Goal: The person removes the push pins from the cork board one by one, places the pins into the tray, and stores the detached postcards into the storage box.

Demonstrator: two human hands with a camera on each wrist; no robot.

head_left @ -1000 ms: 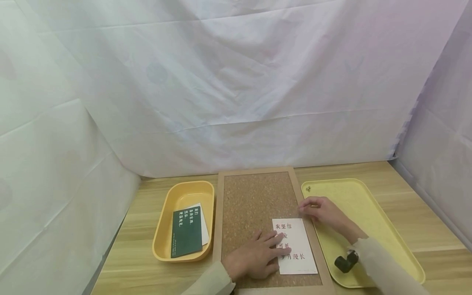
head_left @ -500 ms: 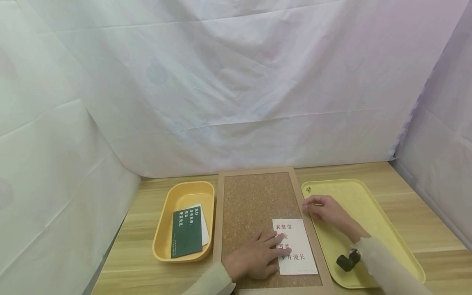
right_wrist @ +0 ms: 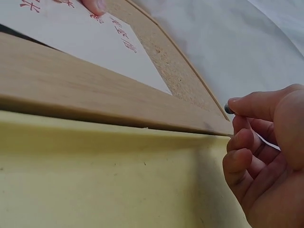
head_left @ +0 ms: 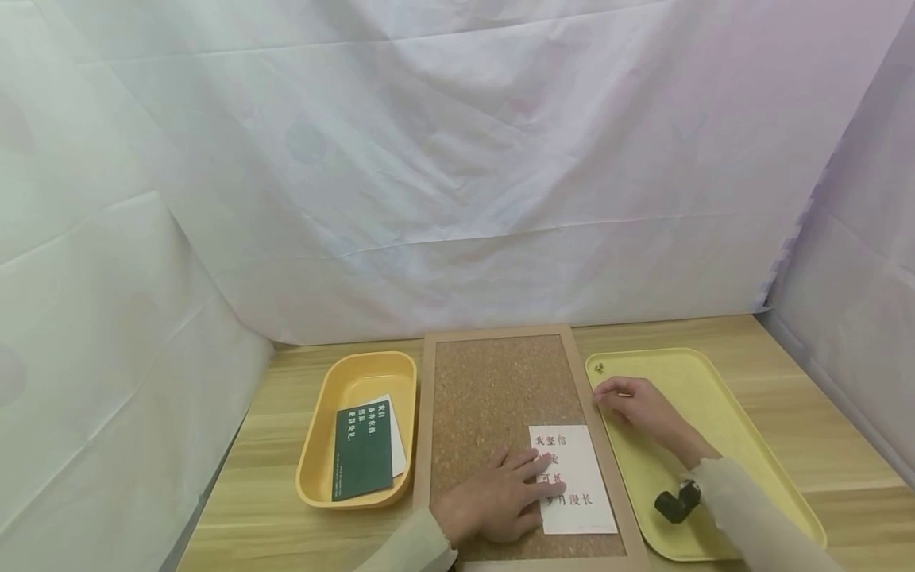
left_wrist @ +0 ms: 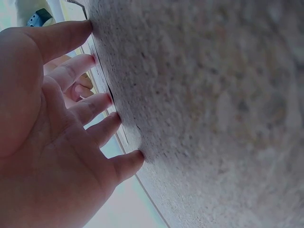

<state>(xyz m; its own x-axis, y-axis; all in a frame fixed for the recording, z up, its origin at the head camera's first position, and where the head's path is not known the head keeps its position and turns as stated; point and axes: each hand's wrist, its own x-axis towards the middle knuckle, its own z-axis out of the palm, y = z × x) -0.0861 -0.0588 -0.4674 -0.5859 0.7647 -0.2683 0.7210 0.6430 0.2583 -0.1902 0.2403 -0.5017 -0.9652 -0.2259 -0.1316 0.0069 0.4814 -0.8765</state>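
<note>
My left hand [head_left: 496, 494] rests on the white card [head_left: 582, 515] with red Chinese characters, its fingers spread over the card's left part and the cork board [head_left: 500, 389]. In the left wrist view, the fingertips [left_wrist: 128, 164] touch the board's surface. My right hand [head_left: 639, 409] is over the left rim of the yellow tray [head_left: 722, 445], just right of the board's wooden frame [right_wrist: 95, 90]. Between its thumb and index finger it pinches a thumbtack [right_wrist: 229, 109], of which a small dark rounded edge shows.
Left of the board stands an orange-yellow bin [head_left: 310, 469] holding a dark green card [head_left: 364, 453] over a white one. Several tiny brass-coloured tacks [head_left: 599, 368] lie in the tray's far left corner. White cloth [head_left: 457, 159] hangs behind the table.
My right hand has shifted slightly right, from the board's frame edge to over the tray rim. The left hand and the card under it have stayed in place.
</note>
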